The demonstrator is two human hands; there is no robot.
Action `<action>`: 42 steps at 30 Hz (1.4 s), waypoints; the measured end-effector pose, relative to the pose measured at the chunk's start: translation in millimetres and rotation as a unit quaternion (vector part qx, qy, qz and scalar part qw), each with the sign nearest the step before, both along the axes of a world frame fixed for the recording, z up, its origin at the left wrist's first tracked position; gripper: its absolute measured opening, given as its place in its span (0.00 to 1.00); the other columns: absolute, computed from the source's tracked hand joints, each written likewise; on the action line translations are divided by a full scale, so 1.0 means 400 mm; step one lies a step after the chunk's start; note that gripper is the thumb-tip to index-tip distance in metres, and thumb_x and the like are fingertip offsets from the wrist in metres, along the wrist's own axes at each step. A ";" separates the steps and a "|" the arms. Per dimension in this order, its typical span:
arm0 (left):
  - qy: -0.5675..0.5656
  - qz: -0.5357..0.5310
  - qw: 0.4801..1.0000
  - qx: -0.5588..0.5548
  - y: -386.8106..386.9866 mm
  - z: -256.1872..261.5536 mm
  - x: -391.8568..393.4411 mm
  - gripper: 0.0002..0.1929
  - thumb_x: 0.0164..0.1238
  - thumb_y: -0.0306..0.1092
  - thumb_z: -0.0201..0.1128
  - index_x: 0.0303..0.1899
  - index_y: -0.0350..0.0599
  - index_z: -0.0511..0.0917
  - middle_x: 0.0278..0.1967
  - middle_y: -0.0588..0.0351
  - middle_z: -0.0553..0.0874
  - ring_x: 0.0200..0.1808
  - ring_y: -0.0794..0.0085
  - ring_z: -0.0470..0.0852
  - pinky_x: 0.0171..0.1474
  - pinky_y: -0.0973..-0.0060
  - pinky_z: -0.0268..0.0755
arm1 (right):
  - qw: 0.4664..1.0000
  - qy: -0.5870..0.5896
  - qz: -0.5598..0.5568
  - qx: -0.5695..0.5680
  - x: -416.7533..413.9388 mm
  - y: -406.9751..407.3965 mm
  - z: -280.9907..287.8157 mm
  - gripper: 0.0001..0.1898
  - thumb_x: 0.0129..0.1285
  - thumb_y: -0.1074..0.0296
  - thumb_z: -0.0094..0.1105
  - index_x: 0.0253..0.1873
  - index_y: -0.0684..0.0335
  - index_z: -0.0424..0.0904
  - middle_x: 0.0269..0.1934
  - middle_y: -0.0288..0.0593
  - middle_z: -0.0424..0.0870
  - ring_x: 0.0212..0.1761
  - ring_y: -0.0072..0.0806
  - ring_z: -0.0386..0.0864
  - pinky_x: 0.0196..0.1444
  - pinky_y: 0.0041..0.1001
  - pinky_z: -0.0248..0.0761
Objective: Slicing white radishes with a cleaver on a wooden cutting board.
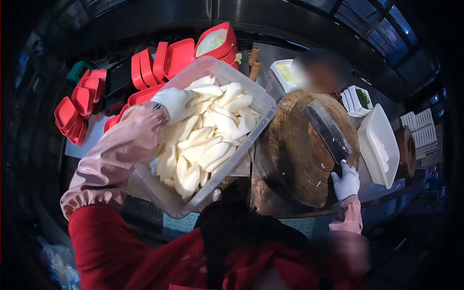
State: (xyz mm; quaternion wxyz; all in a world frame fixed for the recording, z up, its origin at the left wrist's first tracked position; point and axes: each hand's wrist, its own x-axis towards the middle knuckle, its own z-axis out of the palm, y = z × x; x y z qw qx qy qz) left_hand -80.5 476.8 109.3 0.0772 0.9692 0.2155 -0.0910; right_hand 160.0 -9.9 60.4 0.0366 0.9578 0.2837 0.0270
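Note:
My right hand (346, 180), in a white glove, is closed around the handle of a broad dark cleaver (328, 130). Its blade lies over a thick round wooden chopping block (290, 145) dotted with pale scraps. To the left, a translucent plastic bin (237, 157) is heaped with peeled, slant-cut white vegetable pieces (203, 145). My left hand (175, 103), also gloved, reaches over the bin's left side with its fingers down among the pieces. Those fingertips are partly hidden, so whether they grip a piece is unclear.
Red plastic trays (179, 56) and a black tray (117, 87) stand behind and left of the bin. Wooden handles (255, 69) rise behind it. Right of the block are a white tub (377, 148) and small white dishes (357, 101). Another white dish (284, 76) sits at the back.

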 end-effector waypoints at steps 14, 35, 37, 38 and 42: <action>-0.362 0.024 0.329 -0.872 -0.334 0.115 0.101 0.19 0.79 0.43 0.55 0.64 0.46 0.70 0.45 0.52 0.82 0.49 0.60 0.83 0.53 0.58 0.81 | 0.939 0.049 0.133 0.314 0.115 -0.046 -0.031 0.19 0.61 0.74 0.59 0.57 0.69 0.80 0.34 0.59 0.85 0.31 0.49 0.85 0.39 0.41 0.79; -0.168 0.064 0.105 -0.978 -0.652 -0.219 0.490 0.20 0.82 0.53 0.47 0.50 0.46 0.76 0.38 0.54 0.79 0.43 0.64 0.78 0.48 0.64 0.74 | 0.846 0.003 0.305 0.437 -0.091 -0.077 0.138 0.26 0.53 0.75 0.66 0.60 0.70 0.79 0.24 0.46 0.79 0.27 0.42 0.82 0.29 0.33 0.74; -0.161 0.121 0.096 -0.975 -0.726 -0.107 0.479 0.14 0.81 0.45 0.53 0.52 0.45 0.76 0.41 0.52 0.76 0.43 0.66 0.74 0.48 0.67 0.71 | 0.869 -0.071 0.356 0.336 -0.083 -0.095 0.156 0.35 0.44 0.72 0.65 0.63 0.72 0.76 0.20 0.40 0.72 0.21 0.36 0.77 0.24 0.34 0.71; -0.178 0.053 0.127 -0.974 -0.723 -0.104 0.469 0.14 0.80 0.43 0.55 0.51 0.43 0.76 0.41 0.53 0.76 0.41 0.68 0.73 0.46 0.70 0.69 | 0.860 -0.142 0.371 0.321 -0.095 -0.083 0.147 0.34 0.42 0.70 0.62 0.61 0.74 0.77 0.18 0.36 0.66 0.19 0.31 0.73 0.19 0.33 0.67; -0.151 0.041 0.121 -0.980 -0.707 -0.102 0.456 0.18 0.81 0.50 0.52 0.54 0.46 0.77 0.41 0.50 0.82 0.40 0.62 0.80 0.46 0.61 0.77 | 0.864 -0.158 0.403 0.257 -0.107 -0.084 0.167 0.31 0.46 0.71 0.61 0.59 0.74 0.79 0.18 0.35 0.66 0.18 0.28 0.71 0.17 0.32 0.65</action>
